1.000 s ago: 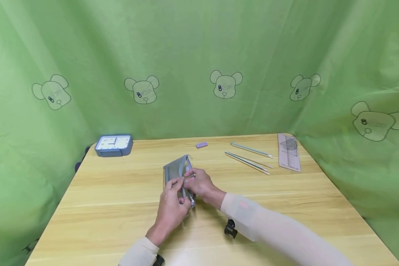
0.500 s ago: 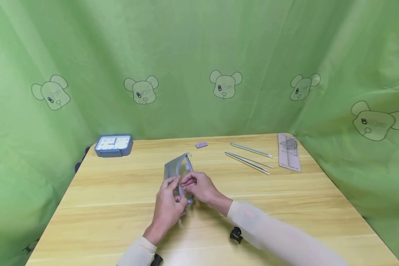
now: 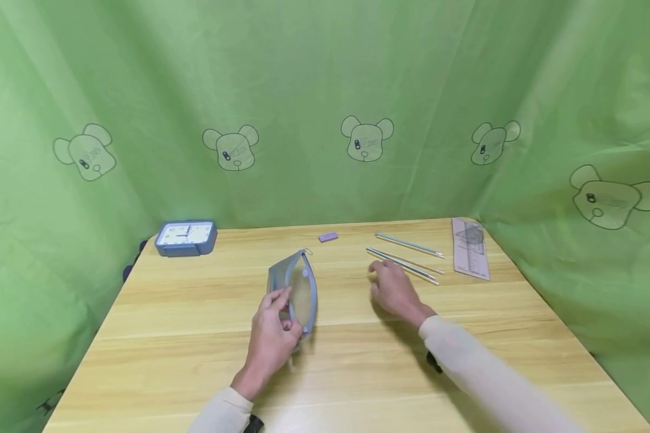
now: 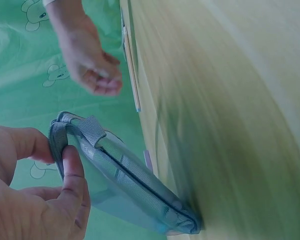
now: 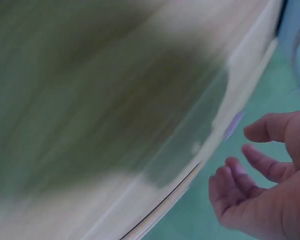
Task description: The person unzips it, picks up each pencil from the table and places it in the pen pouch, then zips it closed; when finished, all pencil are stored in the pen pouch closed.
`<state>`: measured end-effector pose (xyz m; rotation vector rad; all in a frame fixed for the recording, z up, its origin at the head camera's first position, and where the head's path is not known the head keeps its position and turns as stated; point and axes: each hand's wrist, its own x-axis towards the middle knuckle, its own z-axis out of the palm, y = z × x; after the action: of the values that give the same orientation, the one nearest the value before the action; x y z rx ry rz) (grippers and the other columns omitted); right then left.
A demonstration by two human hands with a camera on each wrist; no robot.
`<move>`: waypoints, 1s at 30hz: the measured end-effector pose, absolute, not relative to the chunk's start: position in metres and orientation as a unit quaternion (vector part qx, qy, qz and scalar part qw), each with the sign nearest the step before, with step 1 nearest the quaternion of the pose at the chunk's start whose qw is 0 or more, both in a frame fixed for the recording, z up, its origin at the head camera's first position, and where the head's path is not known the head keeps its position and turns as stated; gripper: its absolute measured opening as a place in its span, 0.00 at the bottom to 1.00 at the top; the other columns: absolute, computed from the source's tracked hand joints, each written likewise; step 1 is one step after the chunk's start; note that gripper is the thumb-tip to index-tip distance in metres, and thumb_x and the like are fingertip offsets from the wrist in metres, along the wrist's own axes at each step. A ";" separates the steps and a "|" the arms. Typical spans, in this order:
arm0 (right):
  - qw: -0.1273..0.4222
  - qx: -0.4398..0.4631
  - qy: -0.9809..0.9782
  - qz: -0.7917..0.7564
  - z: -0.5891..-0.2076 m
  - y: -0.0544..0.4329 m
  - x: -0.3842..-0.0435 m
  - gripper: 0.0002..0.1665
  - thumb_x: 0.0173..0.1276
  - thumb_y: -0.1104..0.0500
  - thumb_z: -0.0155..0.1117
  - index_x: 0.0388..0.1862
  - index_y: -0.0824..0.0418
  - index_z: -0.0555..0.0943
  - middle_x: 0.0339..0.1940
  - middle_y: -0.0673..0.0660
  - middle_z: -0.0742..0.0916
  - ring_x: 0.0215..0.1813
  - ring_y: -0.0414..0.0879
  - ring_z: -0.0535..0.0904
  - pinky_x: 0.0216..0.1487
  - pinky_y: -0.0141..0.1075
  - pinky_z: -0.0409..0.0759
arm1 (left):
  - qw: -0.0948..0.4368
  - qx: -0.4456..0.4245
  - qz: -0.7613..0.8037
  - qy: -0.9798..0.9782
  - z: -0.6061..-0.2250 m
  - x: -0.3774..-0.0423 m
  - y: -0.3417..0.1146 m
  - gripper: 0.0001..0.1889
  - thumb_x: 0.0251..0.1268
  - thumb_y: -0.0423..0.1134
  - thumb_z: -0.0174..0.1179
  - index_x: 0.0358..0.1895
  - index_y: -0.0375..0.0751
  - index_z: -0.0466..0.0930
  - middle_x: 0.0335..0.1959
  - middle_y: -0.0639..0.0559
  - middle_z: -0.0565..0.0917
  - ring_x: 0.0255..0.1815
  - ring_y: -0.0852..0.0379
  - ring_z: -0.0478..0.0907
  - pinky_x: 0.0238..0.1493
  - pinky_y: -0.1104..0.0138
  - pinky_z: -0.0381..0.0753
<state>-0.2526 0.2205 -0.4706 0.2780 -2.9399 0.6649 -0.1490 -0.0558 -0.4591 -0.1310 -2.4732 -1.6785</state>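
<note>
A grey-blue translucent zip pencil pouch (image 3: pixel 302 294) stands tilted on the table with its mouth spread wide. My left hand (image 3: pixel 273 331) pinches the near rim of the pouch between thumb and fingers; the left wrist view shows the grip on the pouch's zip edge (image 4: pixel 58 145) closely. Away to the right, my right hand (image 3: pixel 395 288) hovers above the table beside several pencils (image 3: pixel 406 264). Its fingers are loosely bent and hold nothing, with thumb and forefinger apart in the right wrist view.
A purple eraser (image 3: pixel 328 237) lies behind the pouch. At the back right is a clear ruler set (image 3: pixel 471 249) in its packet. A blue clock (image 3: pixel 185 237) sits at the back left corner of the wooden table (image 3: pixel 195 313). Green curtain (image 3: pixel 303 72) surrounds the table.
My right hand has left the pouch's edge and moved right towards the pencils. The pouch's mouth has widened, while my left hand keeps its pinch on the rim.
</note>
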 end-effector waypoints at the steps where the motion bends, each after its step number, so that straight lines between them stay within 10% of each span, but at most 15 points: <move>1: 0.062 0.082 -0.974 0.204 -0.472 0.230 -0.255 0.29 0.65 0.72 0.62 0.67 0.68 0.80 0.67 0.74 0.81 0.67 0.69 0.78 0.66 0.63 0.85 | 0.074 -0.044 -0.560 -0.824 -0.459 -0.149 -0.056 0.41 0.56 0.16 0.64 0.78 0.28 0.68 0.75 0.32 0.73 0.33 0.59 0.80 0.29 0.75 0.88; 21: 0.070 0.056 -0.991 0.101 -0.488 0.297 -0.265 0.23 0.67 0.70 0.60 0.62 0.71 0.81 0.56 0.78 0.85 0.55 0.76 0.83 0.58 0.74 0.82 | 0.071 -0.052 -0.545 -0.834 -0.459 -0.147 -0.061 0.40 0.57 0.17 0.63 0.78 0.29 0.69 0.73 0.31 0.74 0.32 0.60 0.79 0.28 0.75 0.87; 30: 0.109 0.104 -0.980 0.131 -0.494 0.292 -0.266 0.09 0.68 0.70 0.70 0.47 0.68 0.86 0.43 0.67 0.88 0.46 0.62 0.86 0.47 0.59 0.91 | 0.070 -0.049 -0.545 -0.834 -0.459 -0.147 -0.061 0.40 0.56 0.17 0.64 0.78 0.29 0.70 0.73 0.32 0.74 0.32 0.60 0.79 0.28 0.75 0.87</move>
<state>-0.2659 0.2919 -0.4941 0.3055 -2.8823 0.3845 -0.1466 -0.0606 -0.4591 -0.1466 -2.5093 -1.6394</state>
